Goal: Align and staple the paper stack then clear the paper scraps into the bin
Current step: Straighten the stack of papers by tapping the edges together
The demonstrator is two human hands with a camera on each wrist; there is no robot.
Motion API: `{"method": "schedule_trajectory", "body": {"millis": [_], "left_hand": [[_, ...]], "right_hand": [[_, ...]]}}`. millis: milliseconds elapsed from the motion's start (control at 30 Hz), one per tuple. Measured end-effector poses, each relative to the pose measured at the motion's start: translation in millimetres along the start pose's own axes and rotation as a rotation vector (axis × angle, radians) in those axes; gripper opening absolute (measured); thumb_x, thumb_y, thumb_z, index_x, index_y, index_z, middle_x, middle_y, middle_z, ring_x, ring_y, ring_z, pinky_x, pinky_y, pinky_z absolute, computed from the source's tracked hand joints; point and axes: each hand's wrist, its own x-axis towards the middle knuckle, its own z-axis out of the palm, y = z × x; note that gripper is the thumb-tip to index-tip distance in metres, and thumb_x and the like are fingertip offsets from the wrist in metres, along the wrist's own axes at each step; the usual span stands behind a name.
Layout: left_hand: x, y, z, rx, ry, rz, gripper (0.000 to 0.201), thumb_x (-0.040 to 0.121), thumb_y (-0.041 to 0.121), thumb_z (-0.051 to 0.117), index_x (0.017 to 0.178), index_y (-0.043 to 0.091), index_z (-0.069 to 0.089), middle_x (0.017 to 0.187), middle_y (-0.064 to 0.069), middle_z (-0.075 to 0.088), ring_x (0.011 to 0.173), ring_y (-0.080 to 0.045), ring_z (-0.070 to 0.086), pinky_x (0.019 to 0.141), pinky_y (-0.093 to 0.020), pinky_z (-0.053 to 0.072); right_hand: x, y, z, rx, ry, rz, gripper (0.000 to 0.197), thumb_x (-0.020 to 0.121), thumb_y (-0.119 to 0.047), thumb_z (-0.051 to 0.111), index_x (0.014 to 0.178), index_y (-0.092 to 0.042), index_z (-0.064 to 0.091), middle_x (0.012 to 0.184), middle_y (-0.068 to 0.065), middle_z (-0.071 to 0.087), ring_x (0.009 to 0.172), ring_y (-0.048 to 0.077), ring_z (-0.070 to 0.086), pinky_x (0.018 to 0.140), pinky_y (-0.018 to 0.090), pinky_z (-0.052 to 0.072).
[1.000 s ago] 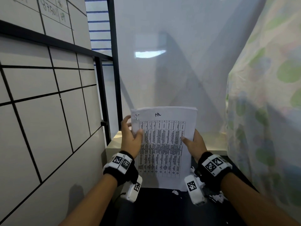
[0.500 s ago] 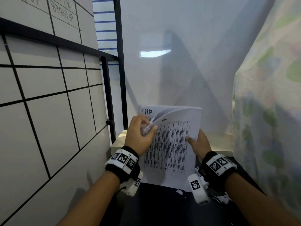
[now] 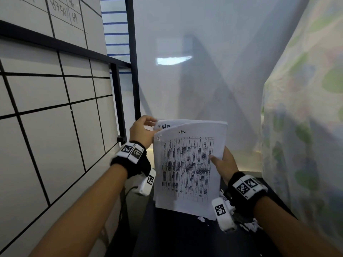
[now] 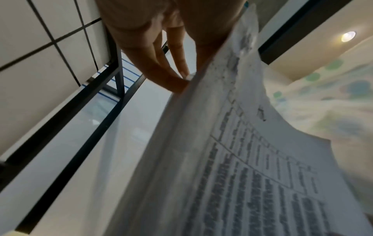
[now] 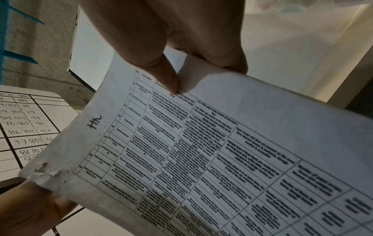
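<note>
I hold a paper stack [image 3: 187,164] upright over a dark table [image 3: 176,238]; its front sheet carries a printed table. My left hand [image 3: 143,130] is at the top-left corner, its fingers [image 4: 175,76] pinching the rear sheets. The front sheet bows slightly away from them, and its torn corner [image 5: 48,170] is frayed. My right hand [image 3: 222,162] grips the right edge, thumb [image 5: 167,76] pressed on the front of the paper stack [image 5: 201,151]. White paper scraps [image 3: 201,218] lie on the table under the stack, with more scraps [image 3: 250,224] beside my right wrist.
A whiteboard [image 3: 46,127] with a black grid and handwritten numbers fills the left. A black frame post [image 3: 133,62] stands beside it. A patterned curtain [image 3: 306,127] hangs close on the right. A pale wall and a cream ledge [image 3: 246,164] lie ahead.
My left hand had bent the front sheet's top-left corner down; it has let that go and shifted to the rear corner. The front sheet has sprung back up. The right hand kept its hold.
</note>
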Motion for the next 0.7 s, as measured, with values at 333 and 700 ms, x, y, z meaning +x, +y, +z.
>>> {"method": "schedule_trajectory", "body": {"millis": [333,700], "left_hand": [[6,5,-3,0.146,0.0,0.18,0.014,0.083,0.023,0.07,0.093,0.012,0.071,0.072,0.006,0.06,0.061,-0.02,0.055,0.068,-0.038,0.061],[14,0,-3,0.035,0.004,0.058,0.018,0.094,0.009,0.053,0.103,0.001,0.065,0.09,0.0,0.059,0.088,-0.019,0.053,0.082,-0.03,0.048]], "right_hand": [[3,-1,-1,-0.003,-0.008,-0.003,0.042,0.089,0.001,0.055,0.13,-0.006,0.046,0.128,0.017,0.057,0.119,0.033,0.054,0.103,0.053,0.043],[1,-6,-1,0.008,-0.04,0.02,0.043,0.09,0.001,0.053,0.132,-0.006,0.044,0.129,0.018,0.055,0.119,0.033,0.053,0.104,0.052,0.043]]}}
